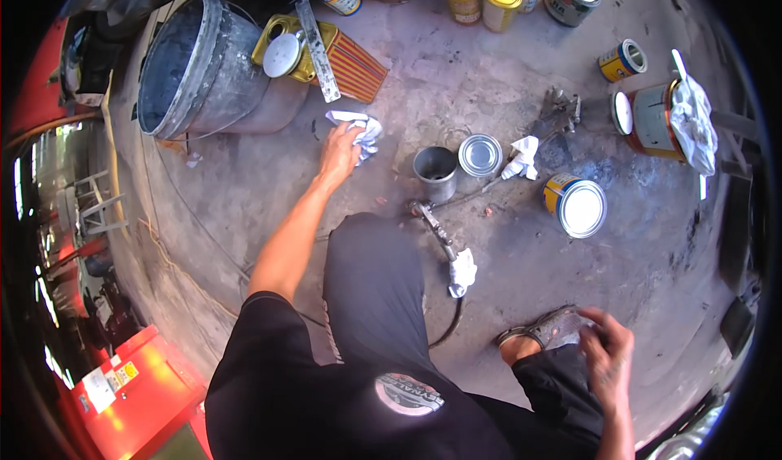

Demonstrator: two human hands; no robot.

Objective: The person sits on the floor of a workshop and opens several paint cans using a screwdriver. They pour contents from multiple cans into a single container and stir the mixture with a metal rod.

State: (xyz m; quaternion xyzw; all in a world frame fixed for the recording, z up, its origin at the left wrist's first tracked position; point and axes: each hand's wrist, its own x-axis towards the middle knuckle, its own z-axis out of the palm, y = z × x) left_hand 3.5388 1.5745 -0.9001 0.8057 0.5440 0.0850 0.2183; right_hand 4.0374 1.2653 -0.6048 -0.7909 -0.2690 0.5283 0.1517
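My left hand [339, 152] is closed on a crumpled white rag [368, 138], low over the concrete floor. My right hand [609, 354] is raised above my right shoe [559, 326], its fingers loosely bent and apart, with nothing in them. Between my knees lies a metal spray gun [440, 234] with a hose, and a white wad of paper or cloth [462, 272] wraps its lower end. An open grey metal cup [437, 185] stands just beyond the gun, beside a round can lid [480, 155]. Another crumpled white wad [520, 159] sits right of the lid.
A large grey bucket [213, 69] lies tipped at the far left, next to a yellow-and-red rectangular can [354, 67] with a flat stick [316, 49] across it. Several paint cans [501, 6] line the far side. A blue-and-yellow can [580, 208] and a plastic-draped tin [654, 122] stand right.
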